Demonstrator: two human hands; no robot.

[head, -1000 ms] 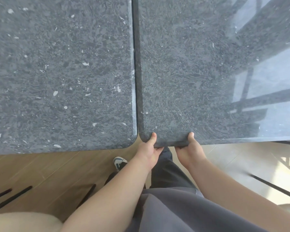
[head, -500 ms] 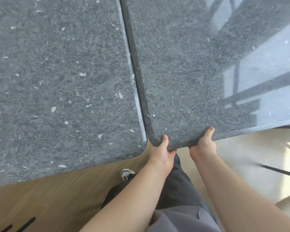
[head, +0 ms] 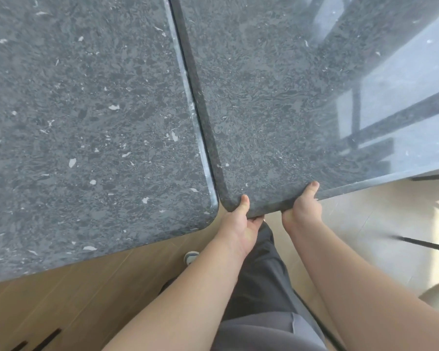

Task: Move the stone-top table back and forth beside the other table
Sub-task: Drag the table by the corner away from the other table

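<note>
Stone-top counter (head: 276,110): dark grey speckled slab on the right of the view, near edge slanting up to the right, its rounded near-left corner just beside the other counter's corner.
Other counter (head: 86,122): same dark speckled stone with pale flecks, on the left; its near edge reaches closer to the person than the held one.
Seam: the two long edges run side by side, close along the whole visible length, with a narrow dark line between them; whether they touch I cannot tell.
Left grip (head: 238,224): left hand clamps the stone-top counter's near edge just by the rounded corner, thumb lying on the top face, fingers curled under the rim.
Right grip (head: 302,211): right hand clamps the same near edge a little further right, thumb on top, fingers hidden beneath.
Arms: both bare forearms reach forward from the bottom of the view.
Sheen: pale window reflection with dark bars across the right part of the held slab.
Floor (head: 74,300): wood-look boards under the left counter, paler surface to the right.
Person: grey trousers (head: 261,287) and one shoe (head: 191,257) below the counters.
</note>
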